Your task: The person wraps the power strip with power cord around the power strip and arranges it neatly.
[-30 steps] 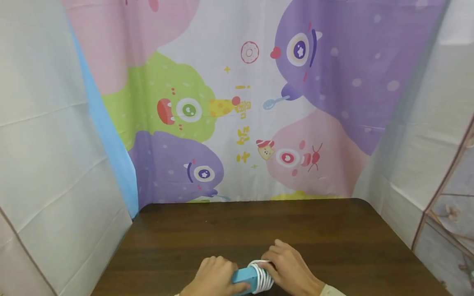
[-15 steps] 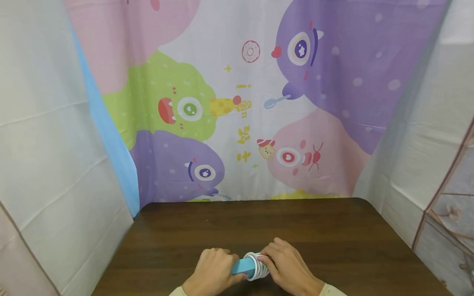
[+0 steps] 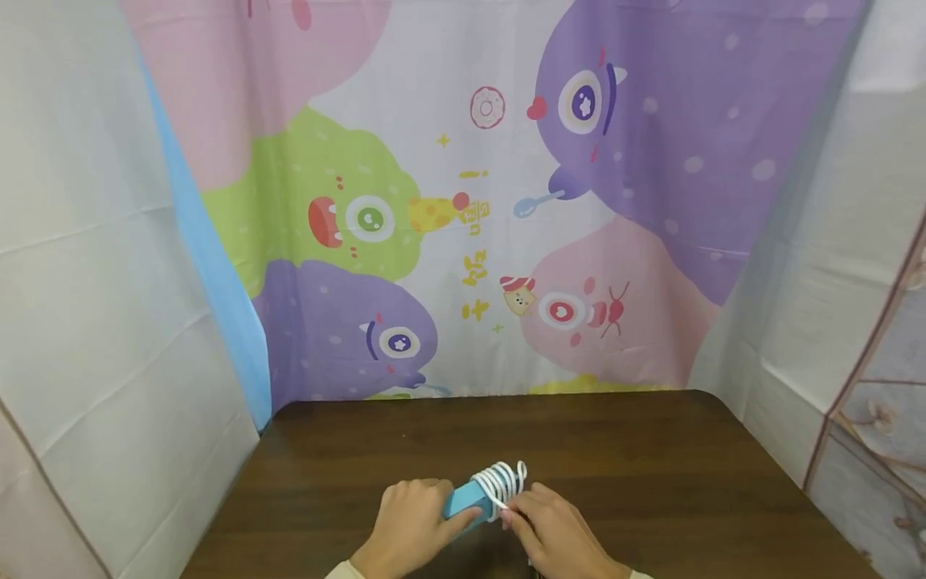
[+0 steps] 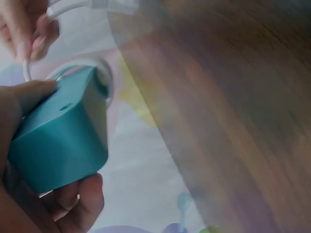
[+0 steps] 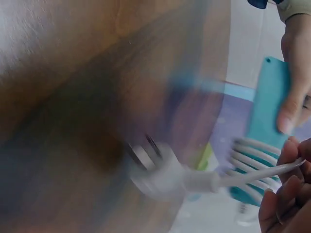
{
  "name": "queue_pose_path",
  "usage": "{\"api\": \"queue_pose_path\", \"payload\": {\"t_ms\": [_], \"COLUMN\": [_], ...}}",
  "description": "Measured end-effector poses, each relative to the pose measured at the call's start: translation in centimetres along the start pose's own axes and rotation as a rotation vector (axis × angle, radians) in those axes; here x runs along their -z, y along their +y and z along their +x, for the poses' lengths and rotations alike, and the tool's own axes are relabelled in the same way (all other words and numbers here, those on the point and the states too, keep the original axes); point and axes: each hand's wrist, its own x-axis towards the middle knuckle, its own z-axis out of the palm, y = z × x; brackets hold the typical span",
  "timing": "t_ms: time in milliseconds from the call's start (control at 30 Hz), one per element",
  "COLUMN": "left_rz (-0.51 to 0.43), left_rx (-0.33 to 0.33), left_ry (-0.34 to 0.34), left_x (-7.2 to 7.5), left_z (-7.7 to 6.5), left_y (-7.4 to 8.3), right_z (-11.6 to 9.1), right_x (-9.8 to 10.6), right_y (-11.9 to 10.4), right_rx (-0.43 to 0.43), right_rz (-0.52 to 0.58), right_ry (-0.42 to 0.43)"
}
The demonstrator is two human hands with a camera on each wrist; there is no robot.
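A teal power strip [image 3: 463, 500] is held in my left hand [image 3: 408, 523], thumb on its upper face and fingers curled beneath it in the left wrist view. White cord [image 3: 497, 485] is wound in several turns round its far end, and a small loop sticks out past that end. Just right of the coils, my right hand [image 3: 553, 527] pinches the cord between thumb and fingertips. In the right wrist view the white plug [image 5: 160, 172], blurred, with its metal pins showing, hangs from the cord just beyond the pinching fingers.
Both hands are over the near part of a dark brown wooden table [image 3: 347, 450]. Behind its far edge hangs a curtain [image 3: 448, 354] printed with cartoon monsters. Pale cloth [image 3: 123, 322] hangs along the left side, and more pale cloth [image 3: 788, 322] along the right.
The wound end of the power strip has swung up and away from me. My right hand has come down from the top of the coils to their near side, with the cord pinched.
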Motion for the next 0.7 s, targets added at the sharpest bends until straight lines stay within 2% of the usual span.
{"api": "queue_pose_path", "payload": {"t_ms": [133, 200, 333, 533, 700], "left_rz": [-0.15, -0.219, -0.395, -0.71, -0.886], "left_rx": [0.119, 0.175, 0.226, 0.23, 0.164], "left_ry": [0.041, 0.043, 0.013, -0.095, -0.218], "left_x": [0.7, 1.1, 1.6, 1.6, 1.9], "left_z": [0.5, 0.8, 1.2, 1.1, 0.7], "left_y": [-0.6, -0.8, -0.8, -0.5, -1.0], "right_z": [-0.9, -1.1, -1.1, -0.8, -1.1], "right_x": [-0.7, -0.9, -1.1, -1.2, -1.4], "right_y": [0.3, 0.4, 0.6, 1.2, 1.8], "right_rx": [-0.049, -0.047, -0.006, 0.023, 0.072], "right_rz": [0.103, 0.151, 0.222, 0.332, 0.438], "right_ry": [-0.025, -0.033, -0.032, -0.062, -0.168]}}
